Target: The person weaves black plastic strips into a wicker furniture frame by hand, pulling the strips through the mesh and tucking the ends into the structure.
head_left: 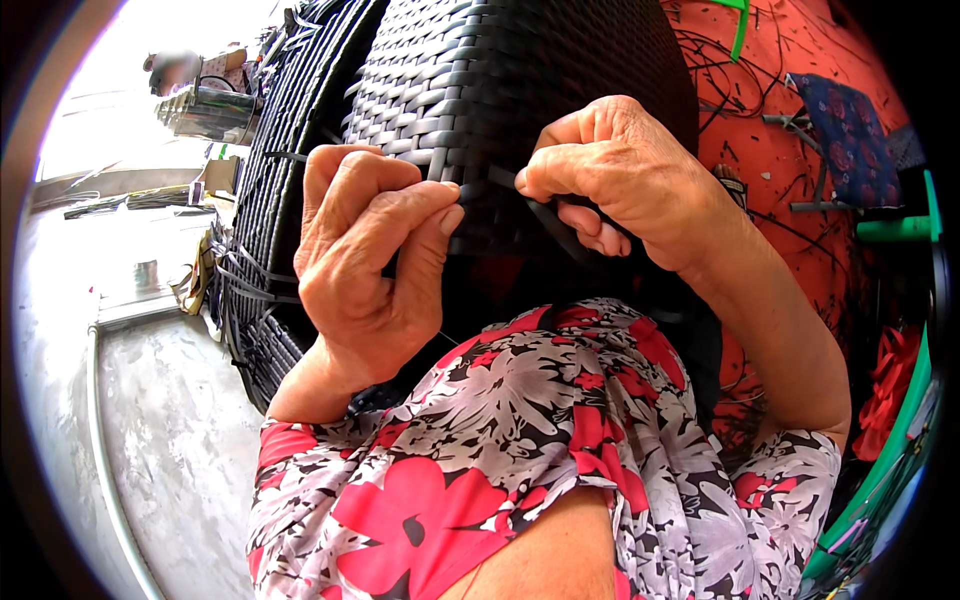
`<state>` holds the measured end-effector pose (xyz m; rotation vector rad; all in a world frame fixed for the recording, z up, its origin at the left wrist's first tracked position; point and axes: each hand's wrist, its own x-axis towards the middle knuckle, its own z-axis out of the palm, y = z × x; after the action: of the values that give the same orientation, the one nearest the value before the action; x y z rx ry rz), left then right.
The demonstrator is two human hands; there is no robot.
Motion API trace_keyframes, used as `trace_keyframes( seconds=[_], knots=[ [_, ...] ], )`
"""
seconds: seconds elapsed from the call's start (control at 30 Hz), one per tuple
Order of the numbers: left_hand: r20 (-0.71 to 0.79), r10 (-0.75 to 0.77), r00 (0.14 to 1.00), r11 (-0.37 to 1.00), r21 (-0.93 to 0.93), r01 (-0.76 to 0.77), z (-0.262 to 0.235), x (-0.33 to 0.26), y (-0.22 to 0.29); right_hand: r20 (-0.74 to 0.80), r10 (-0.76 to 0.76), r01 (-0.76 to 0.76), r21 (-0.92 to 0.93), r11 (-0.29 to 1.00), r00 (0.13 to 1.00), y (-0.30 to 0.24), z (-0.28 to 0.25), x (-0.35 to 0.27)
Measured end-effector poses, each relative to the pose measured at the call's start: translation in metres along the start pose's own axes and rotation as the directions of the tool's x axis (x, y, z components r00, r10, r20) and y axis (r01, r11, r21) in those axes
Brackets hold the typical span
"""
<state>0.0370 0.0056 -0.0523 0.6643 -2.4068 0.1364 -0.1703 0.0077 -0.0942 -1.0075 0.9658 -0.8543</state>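
In front of me stands a black woven wicker piece, its corner facing my body. At that corner, my left hand is closed, thumb and forefinger pinched at the end of the weave on a dark strip. My right hand is closed too, pinching a flat black weaving strip just right of the corner. A length of dark strip hangs in a curve below the right fingers. The space under the wicker edge lies in deep shadow.
More black wicker pieces lean close on the left. Loose black strips litter the red floor. A blue patterned cloth lies at upper right, near a green rim. Another person is at the far left. A pale pipe runs along the grey surface.
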Motion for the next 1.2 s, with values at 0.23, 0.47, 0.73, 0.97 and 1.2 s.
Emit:
trace_keyframes(
  seconds=[0.23,0.47,0.73,0.97,1.2],
  knots=[
    [0.004,0.169,0.986,0.986,0.002,-0.169,0.001,0.0,-0.008,0.051,0.033,-0.029,-0.071,0.997,0.998,-0.009,-0.003,0.003],
    [0.002,0.226,0.974,0.974,-0.011,-0.226,0.003,-0.002,-0.01,0.051,0.021,-0.015,-0.107,0.994,0.998,-0.016,0.006,0.007],
    [-0.076,0.04,0.996,0.985,-0.165,-0.052,0.009,-0.012,-0.012,0.04,-0.14,0.143,-0.102,0.984,0.989,0.003,0.003,0.003],
    [-0.112,-0.075,0.991,0.973,-0.225,0.048,0.012,-0.018,-0.012,0.018,-0.201,0.195,0.177,0.965,0.979,0.03,0.006,0.007],
    [-0.111,-0.123,0.986,0.96,-0.265,0.09,0.012,-0.02,-0.013,0.002,-0.24,0.234,0.217,0.948,0.971,0.042,0.01,0.012]
  ],
)
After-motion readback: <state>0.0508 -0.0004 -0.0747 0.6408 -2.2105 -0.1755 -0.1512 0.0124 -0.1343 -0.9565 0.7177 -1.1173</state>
